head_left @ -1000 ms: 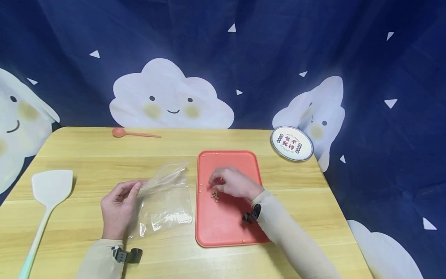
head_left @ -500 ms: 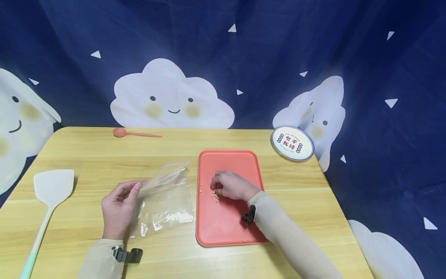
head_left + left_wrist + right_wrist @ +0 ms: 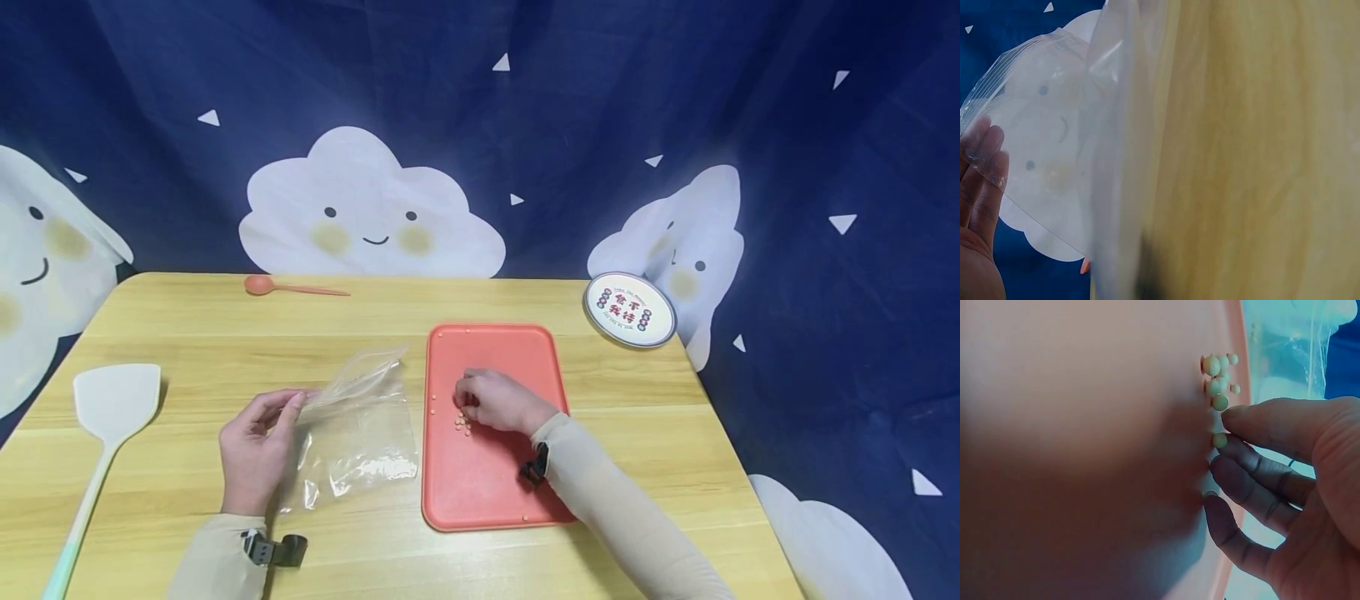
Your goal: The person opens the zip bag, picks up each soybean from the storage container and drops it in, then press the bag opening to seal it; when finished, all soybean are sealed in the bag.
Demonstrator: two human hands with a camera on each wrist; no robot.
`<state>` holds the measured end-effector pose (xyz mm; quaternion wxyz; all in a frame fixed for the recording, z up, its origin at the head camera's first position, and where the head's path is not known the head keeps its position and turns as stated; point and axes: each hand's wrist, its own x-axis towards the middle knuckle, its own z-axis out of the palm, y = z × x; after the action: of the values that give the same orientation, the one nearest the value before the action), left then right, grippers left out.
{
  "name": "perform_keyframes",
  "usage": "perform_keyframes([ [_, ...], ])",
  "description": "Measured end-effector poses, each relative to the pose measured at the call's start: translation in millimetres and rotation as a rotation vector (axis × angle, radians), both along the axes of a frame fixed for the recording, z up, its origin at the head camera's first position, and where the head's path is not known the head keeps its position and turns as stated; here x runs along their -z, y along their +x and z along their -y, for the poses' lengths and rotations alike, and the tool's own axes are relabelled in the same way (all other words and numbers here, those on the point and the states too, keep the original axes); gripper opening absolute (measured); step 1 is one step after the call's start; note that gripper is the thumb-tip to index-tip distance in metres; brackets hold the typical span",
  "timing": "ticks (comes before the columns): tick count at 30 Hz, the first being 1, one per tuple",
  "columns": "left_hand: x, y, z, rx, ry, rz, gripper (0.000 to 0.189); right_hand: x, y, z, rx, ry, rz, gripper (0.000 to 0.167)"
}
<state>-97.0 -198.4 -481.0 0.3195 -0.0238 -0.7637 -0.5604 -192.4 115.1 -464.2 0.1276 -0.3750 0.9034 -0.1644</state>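
Observation:
My left hand (image 3: 258,450) pinches the upper edge of a clear zip bag (image 3: 360,442) between thumb and fingers. The bag's mouth gapes, and no contents show inside. In the left wrist view the see-through bag (image 3: 1041,131) lies over some fingertips. My right hand (image 3: 498,402) is low over a red tray (image 3: 487,500), fingers bent down beside a small cluster of soybeans (image 3: 462,425). In the right wrist view a single soybean (image 3: 1219,440) sits at the index fingertip, while the thumb (image 3: 1272,425) is apart from it, near the other soybeans (image 3: 1212,386).
A few stray soybeans lie near the tray's left and front edges. A white spatula (image 3: 116,404) with a mint handle lies at the left, a red spoon (image 3: 260,285) at the back. An oval plate (image 3: 630,310) stands at the back right, before a blue cloud-print curtain (image 3: 555,108).
My right hand has shifted slightly right and down, with its fingers drawn closer together over the soybeans. The left hand and bag look unchanged.

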Motion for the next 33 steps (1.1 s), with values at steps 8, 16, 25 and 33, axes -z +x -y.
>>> perform_keyframes([
  [8, 1.6, -2.1, 0.0, 0.01, 0.001, -0.004, 0.006, -7.3, -3.5, -5.7, 0.065, -0.148, 0.035, 0.008],
  [16, 2.3, -1.9, -0.2, 0.02, 0.012, 0.015, 0.011, -37.5, -5.8, 8.3, 0.124, -0.386, 0.069, 0.005],
  [25, 3.1, -1.5, -0.9, 0.014, 0.012, 0.009, 0.006, -49.3, -5.2, 69.3, 0.079, -0.515, 0.018, 0.009],
  [33, 4.5, -2.5, -4.3, 0.021, 0.011, 0.002, 0.005, -42.9, -5.5, 105.0, 0.027, -0.403, 0.03, 0.009],
])
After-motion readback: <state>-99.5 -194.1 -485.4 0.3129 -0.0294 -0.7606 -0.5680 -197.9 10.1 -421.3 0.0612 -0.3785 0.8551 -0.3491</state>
